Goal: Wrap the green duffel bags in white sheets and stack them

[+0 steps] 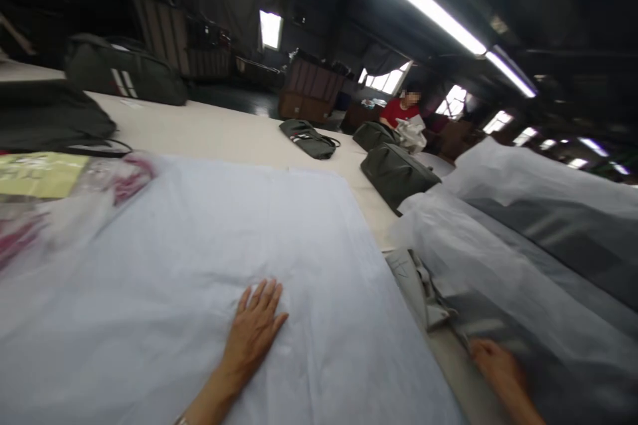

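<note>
My left hand [253, 335] lies flat with fingers spread on a wide, thin whitish plastic sheet [214, 239] covering the table in front of me. Low on the right, my right hand [500, 366] is closed, its fingertips at the end of a thin strip. What it grips is too blurred to make out. Just beyond that hand is a grey folded fabric piece [411, 282] with dark marks on it. Beside it, dark grey goods [543, 339] rest under translucent plastic wrapping [491, 246].
Dark green bags [399, 176] stand along the pale table [209, 126], one with white and red stripes [127, 83] at the far left. Plastic packets with a yellow label [42, 174] lie at left. A person in red [396, 111] handles pale material across the table.
</note>
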`<control>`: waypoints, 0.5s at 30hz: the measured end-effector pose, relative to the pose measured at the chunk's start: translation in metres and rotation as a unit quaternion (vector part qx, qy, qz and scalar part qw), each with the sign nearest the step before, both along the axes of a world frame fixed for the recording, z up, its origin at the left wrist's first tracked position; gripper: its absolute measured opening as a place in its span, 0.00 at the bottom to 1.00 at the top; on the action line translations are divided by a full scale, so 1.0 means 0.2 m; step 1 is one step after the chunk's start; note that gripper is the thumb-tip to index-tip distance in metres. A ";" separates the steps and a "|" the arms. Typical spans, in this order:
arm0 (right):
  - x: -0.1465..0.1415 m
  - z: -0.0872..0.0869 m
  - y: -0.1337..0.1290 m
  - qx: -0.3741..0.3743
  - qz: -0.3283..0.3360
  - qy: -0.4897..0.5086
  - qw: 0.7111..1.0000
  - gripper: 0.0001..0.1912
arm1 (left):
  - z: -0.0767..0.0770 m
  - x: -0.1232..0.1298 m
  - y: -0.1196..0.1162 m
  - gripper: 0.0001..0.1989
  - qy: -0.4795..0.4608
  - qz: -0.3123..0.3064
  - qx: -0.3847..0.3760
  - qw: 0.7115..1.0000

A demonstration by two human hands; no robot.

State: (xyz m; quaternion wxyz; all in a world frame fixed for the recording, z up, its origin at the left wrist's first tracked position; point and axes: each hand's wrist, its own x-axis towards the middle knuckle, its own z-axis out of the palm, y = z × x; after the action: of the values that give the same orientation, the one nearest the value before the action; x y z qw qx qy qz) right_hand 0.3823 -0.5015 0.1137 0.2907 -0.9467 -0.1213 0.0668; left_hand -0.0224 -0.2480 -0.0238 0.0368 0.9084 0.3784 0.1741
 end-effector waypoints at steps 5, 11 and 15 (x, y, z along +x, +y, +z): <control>-0.36 0.15 0.40 0.073 0.210 0.066 0.973 0.20 | 0.05 0.02 -0.03 0.25 0.001 0.019 -0.038 0.999; -1.13 0.14 1.20 0.140 0.504 0.269 0.809 0.16 | 0.07 0.02 -0.05 0.25 -0.003 0.015 -0.036 0.999; -1.31 0.00 1.52 0.045 0.562 0.259 0.784 0.04 | 0.04 0.02 -0.05 0.24 -0.038 0.019 -0.005 0.999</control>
State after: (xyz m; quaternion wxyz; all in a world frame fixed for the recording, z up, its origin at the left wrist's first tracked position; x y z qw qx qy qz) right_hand 0.1202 -0.1975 0.1129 0.2646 -0.6438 -0.5554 0.4551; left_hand -0.0184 -0.2576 -0.0153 0.0529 0.8934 0.3951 0.2075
